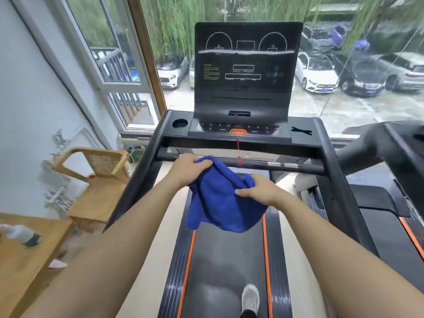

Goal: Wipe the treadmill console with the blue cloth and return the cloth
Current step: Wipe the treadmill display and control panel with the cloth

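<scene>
The blue cloth (220, 200) hangs crumpled between both my hands, just in front of the treadmill's horizontal handlebar (275, 165). My left hand (188, 168) grips its upper left edge beside the bar. My right hand (257, 191) grips its right side, a little lower. The treadmill console (245, 70), a tall black screen with faint dial outlines, stands upright beyond the bar. Below it lies a button panel with an orange safety key (238, 131) and a red cord hanging down.
A wooden chair (96, 180) and a wooden table (27, 255) with a bottle stand to the left. A second treadmill (390, 191) is on the right. A large window shows parked cars. My shoe (250, 299) rests on the belt.
</scene>
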The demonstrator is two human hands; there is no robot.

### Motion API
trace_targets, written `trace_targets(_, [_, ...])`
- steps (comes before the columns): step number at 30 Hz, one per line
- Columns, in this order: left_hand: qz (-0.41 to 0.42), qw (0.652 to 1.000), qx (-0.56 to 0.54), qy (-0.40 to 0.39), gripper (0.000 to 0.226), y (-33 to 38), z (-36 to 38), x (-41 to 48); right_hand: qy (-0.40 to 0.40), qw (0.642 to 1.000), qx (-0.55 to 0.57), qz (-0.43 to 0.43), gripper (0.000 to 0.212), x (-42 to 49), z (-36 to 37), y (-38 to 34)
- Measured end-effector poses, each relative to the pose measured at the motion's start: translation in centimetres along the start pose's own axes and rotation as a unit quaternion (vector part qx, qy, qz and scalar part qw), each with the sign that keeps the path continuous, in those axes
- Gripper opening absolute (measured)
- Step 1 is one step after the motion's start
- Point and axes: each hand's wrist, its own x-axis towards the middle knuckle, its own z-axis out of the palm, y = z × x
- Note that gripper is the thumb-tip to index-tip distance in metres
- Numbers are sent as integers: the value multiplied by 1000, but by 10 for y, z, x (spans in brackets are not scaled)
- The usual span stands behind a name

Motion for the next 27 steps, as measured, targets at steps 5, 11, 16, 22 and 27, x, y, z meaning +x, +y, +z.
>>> trace_targets(5, [-14,992,42,-121,18,30,-7,70,-17,997,77,-11,19,70,-68,2])
trace_targets(11, [-10,991,113,-73,40,73,-15,153,-39,990,120,-56,20,140,-148,-12])
trace_targets(16, [5,999,6,-34,41,92,-22,216,-31,979,183,-85,17,196,-182,-23])
trace_targets(22, [37,997,-53,-43,41,96,-35,288,24,959,274,-71,13,267,-194,-38])
trace_targets(27, [29,996,-79,-21,25,98,-52,359,30,942,329,-52,22,318,-199,-66])
